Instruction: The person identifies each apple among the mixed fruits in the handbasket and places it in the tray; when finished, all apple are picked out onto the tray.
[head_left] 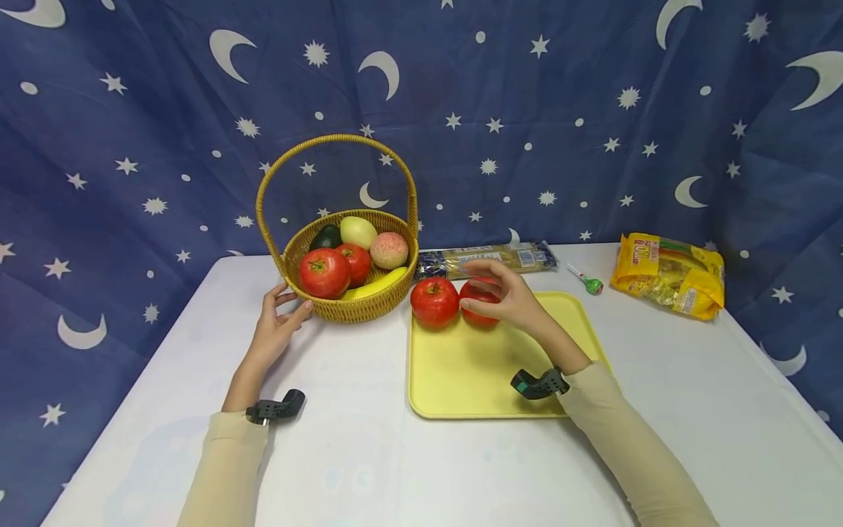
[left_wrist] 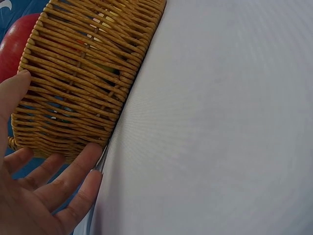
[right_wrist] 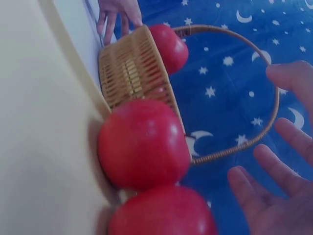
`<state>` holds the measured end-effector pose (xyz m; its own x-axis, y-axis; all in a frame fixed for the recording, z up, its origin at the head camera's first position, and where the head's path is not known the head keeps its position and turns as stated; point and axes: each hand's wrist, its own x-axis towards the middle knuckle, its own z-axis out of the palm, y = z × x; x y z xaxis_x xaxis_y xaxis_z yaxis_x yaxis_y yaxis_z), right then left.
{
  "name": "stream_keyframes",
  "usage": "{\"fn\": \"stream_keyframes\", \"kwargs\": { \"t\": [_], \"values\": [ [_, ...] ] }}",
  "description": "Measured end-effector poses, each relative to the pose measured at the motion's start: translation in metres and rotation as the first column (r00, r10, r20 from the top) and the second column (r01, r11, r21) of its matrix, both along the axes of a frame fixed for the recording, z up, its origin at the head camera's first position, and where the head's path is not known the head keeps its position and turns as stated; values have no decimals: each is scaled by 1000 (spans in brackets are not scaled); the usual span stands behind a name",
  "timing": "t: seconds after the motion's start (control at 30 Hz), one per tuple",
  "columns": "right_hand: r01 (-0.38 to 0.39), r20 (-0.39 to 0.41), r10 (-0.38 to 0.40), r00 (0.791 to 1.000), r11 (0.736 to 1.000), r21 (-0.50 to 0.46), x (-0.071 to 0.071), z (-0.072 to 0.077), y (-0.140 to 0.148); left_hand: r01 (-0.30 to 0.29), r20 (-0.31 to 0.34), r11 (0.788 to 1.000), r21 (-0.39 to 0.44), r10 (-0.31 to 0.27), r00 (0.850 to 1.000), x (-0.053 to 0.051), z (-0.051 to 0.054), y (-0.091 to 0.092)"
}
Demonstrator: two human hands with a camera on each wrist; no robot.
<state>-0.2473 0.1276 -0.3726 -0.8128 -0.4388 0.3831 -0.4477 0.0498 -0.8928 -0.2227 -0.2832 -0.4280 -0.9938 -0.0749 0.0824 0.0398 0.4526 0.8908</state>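
A wicker basket [head_left: 356, 311] with a tall handle holds two red apples, a banana, an avocado, a pale green fruit and a pinkish round fruit. My left hand [head_left: 273, 333] rests at its left side, thumb [left_wrist: 22, 81] by the rim and loosely spread fingers along the woven wall. Two red apples [head_left: 435, 302] sit side by side on a yellow tray [head_left: 487, 373]. Over the right-hand apple [right_wrist: 161, 215] hovers my right hand [head_left: 507, 296], fingers spread and apart from the fruit; in the head view it partly hides that apple.
Behind the tray lies a long clear-and-dark package [head_left: 494, 258]. A green-wrapped lollipop [head_left: 593, 285] and a yellow snack bag [head_left: 668, 274] are at the back right of the white table [head_left: 342, 454]. A blue curtain [head_left: 461, 168] with moons and stars hangs behind.
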Motion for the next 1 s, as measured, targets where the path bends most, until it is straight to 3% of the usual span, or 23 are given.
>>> {"fn": "stream_keyframes", "kwargs": {
  "t": [0.23,0.5,1.0],
  "values": [
    [-58,-7,58,998,998,-4,-4,-1,-23,-7,11,1000,11,7,1000,3,2,0],
    [-186,4,186,982,982,-2,-6,-1,-46,-11,1,1000,14,11,1000,3,-1,-1],
    [-264,28,264,964,965,-2,-5,-4,-80,-3,8,1000,15,3,1000,-2,-1,0]
  ]
}}
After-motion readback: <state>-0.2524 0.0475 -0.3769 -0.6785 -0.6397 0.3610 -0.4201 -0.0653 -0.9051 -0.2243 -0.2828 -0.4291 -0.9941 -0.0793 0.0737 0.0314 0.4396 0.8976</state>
